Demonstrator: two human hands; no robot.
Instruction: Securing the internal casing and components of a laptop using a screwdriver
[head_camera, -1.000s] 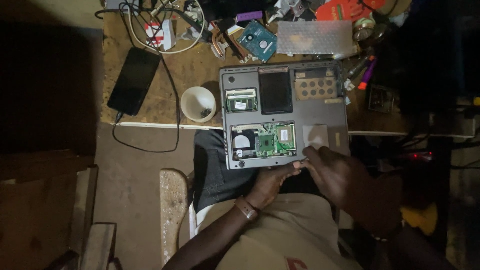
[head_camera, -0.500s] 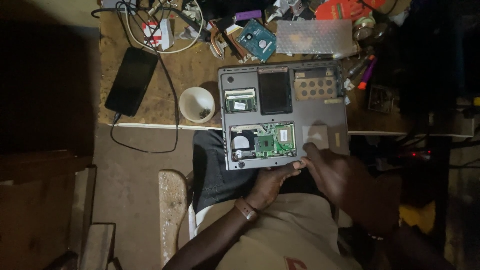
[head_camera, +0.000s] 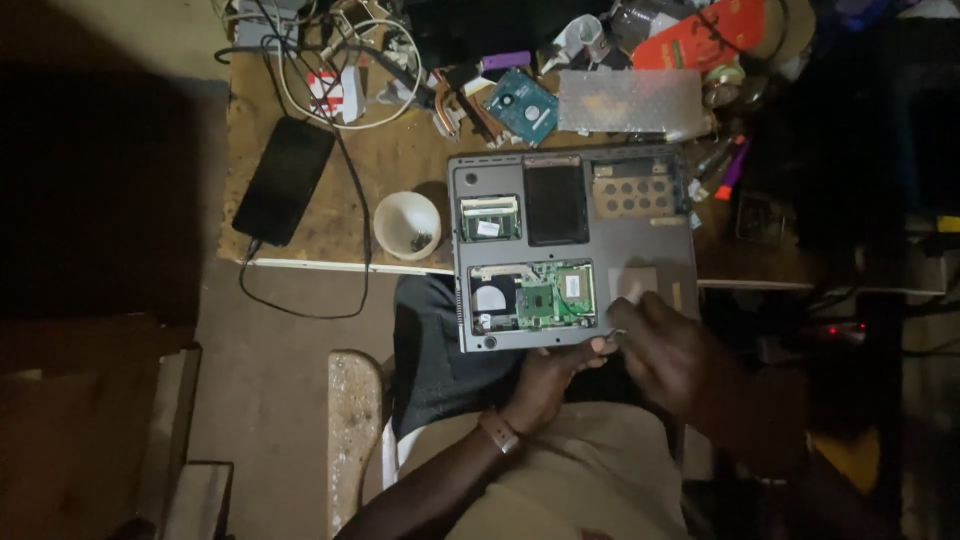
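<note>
The upturned grey laptop (head_camera: 572, 245) lies bottom-side up, its far half on the wooden workbench (head_camera: 400, 170) and its near edge jutting past the bench's front rim over the person's lap. Several covers are off, baring a green circuit board (head_camera: 545, 297) and a memory bay (head_camera: 489, 217). It looks like a stiff, fairly heavy slab that should be gripped by the plain plastic frame along its edges; the exposed board is fragile and best left untouched, and the overhang means it could tip if pressed hard at the near edge.

The left hand (head_camera: 545, 375) curls under that near edge, fingers closed on the casing to steady it. The right hand (head_camera: 672, 350) rests on the near right corner, fingertips pinched together, perhaps on a small tool or screw, though the dim light makes that uncertain.

Just left of the laptop stands a white cup (head_camera: 407, 224) with small dark bits inside. Farther left a black phone (head_camera: 285, 180) trails a cable. Behind lie a loose hard drive (head_camera: 521, 106), coiled wires (head_camera: 340, 60) and a clear plastic bag (head_camera: 632, 102). Open room is scant: only the bare patch between cup and phone
</note>
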